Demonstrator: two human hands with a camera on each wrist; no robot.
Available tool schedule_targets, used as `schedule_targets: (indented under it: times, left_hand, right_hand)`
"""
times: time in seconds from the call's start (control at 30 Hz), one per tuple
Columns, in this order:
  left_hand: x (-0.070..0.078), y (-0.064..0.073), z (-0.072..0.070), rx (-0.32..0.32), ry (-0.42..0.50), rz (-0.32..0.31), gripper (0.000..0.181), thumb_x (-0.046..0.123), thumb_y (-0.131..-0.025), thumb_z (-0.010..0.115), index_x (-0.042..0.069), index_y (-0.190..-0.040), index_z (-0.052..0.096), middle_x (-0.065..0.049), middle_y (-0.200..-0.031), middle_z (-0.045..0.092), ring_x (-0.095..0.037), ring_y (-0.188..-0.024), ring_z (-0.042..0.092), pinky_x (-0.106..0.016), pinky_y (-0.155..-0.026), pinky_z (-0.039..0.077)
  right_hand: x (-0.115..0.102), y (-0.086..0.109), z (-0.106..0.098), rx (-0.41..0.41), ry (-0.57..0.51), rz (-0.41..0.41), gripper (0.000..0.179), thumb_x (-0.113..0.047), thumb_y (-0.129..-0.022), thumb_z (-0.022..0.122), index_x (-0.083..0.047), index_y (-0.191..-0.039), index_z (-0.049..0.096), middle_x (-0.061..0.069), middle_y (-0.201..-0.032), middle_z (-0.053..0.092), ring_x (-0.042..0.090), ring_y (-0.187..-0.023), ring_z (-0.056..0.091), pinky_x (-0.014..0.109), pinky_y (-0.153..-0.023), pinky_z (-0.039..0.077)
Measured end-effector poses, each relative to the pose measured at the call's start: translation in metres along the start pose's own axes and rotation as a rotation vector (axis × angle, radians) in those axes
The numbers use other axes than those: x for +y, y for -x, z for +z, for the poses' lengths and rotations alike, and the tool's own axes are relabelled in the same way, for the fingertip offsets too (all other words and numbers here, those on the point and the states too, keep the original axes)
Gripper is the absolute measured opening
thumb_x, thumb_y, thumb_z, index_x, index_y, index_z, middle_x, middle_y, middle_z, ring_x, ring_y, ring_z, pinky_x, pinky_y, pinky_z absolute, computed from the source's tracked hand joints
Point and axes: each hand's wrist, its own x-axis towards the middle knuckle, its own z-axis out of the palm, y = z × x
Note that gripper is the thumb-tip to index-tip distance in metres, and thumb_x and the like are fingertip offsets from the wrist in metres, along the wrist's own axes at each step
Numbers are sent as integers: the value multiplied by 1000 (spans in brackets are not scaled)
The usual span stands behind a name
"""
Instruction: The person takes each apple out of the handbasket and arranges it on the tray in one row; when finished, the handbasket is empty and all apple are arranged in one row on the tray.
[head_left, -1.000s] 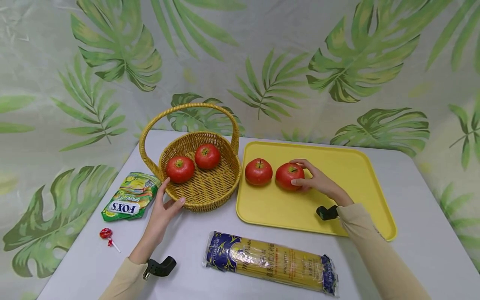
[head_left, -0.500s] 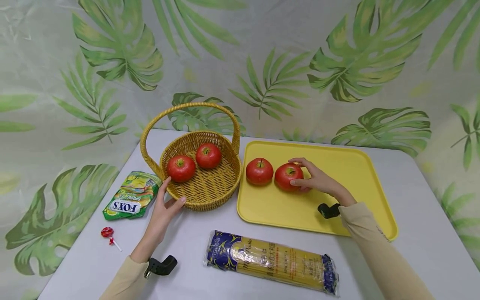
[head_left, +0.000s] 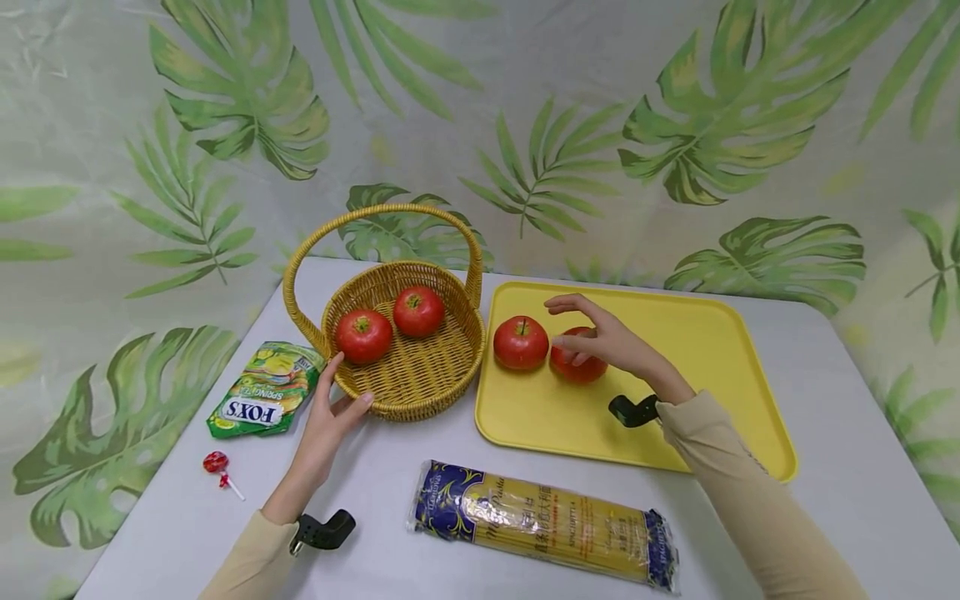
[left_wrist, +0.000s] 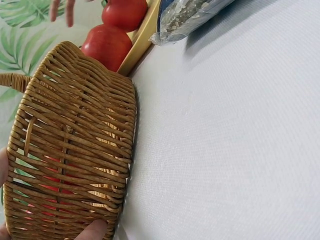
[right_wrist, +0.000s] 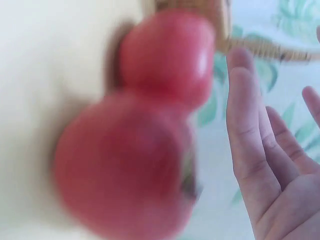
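Observation:
My left hand rests against the near left side of the wicker basket, fingers at the rim and thumb low on the outer wall. Two red apples lie in the basket. On the yellow tray sit two more apples, a left one and a right one, side by side. Over the right apple hovers my right hand, fingers spread and holding nothing; it partly covers that apple in the head view. The right wrist view shows a gap between the fingers and the apples.
Left of the basket lies a green Fox's candy bag, with a red lollipop nearer me. A pack of spaghetti lies in front of the tray. The basket's tall handle arches upward. A leaf-patterned cloth hangs behind the table.
My right hand has let go of the right apple on the tray and lifted slightly up and to the left. The left hand stays at the basket.

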Motion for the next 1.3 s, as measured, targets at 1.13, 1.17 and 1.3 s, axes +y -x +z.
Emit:
schedule_targets:
  times: [1.13,1.17,1.3]
  left_hand:
    - [1,-1,1,1,26,-11,76,12,-97,58,24,-155,10,-5,-157,-3,-42,-135,25,-18,-85,45]
    - [1,-1,1,1,26,-11,76,12,-97,58,24,-155,10,-5,-157,-3,-42,-135,25,-17,-85,45]
    - [2,-1,1,1,21,-10,76,13,-97,58,24,-155,10,-6,-157,-2,-42,-134,25,-17,-85,45]
  right_hand:
    - [-48,-149,110,-83,-184,116,69,-15,-95,60,-19,-151,21,17,-151,18,52,-96,59,59,-85,47]
    - [-47,-151,112,-87,-192,134,69,-15,-95,59,-19,-152,20,17,-152,16,52,-97,58,59,-85,47]
    - [-44,-157,116,-102,-204,205,71,-16,-96,58,-23,-153,17,16,-154,14,51,-98,58,56,-86,48]
